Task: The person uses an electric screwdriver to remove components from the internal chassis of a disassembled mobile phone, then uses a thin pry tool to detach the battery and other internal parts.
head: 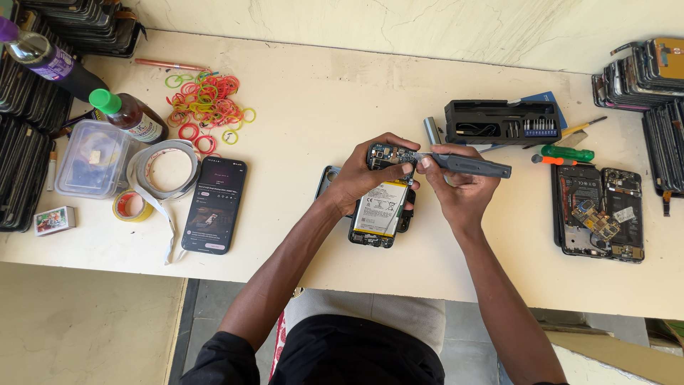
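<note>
Gripping the grey electric screwdriver (470, 166) in a closed fist, the right hand (456, 187) keeps it almost level, and the thin tip touches the upper part of the opened phone (381, 207). The left hand (370, 171) is curled around the top edge of this phone from the left side, with the thumb and fingers pressed on it near the tip of the tool. This phone has no back cover; its pale battery with a yellow stripe is visible, and it lies on the cream table (320, 114), a little before the person's body, near the middle.

All other places I give from this opened phone. Just behind it to the right stands a black bit case (502, 121) with a row of bits. To the right of it lies a green and orange screwdriver (563, 155), and further right are two more dismantled phones (598, 210), one with a loose board lying on it. To the left lies a whole phone with lit screen (215, 204). More to the left are tape rolls (167, 170), a clear plastic box (92, 158) and a bottle with green cap (128, 114). Far behind to the left is a heap of coloured rubber bands (208, 103).
</note>
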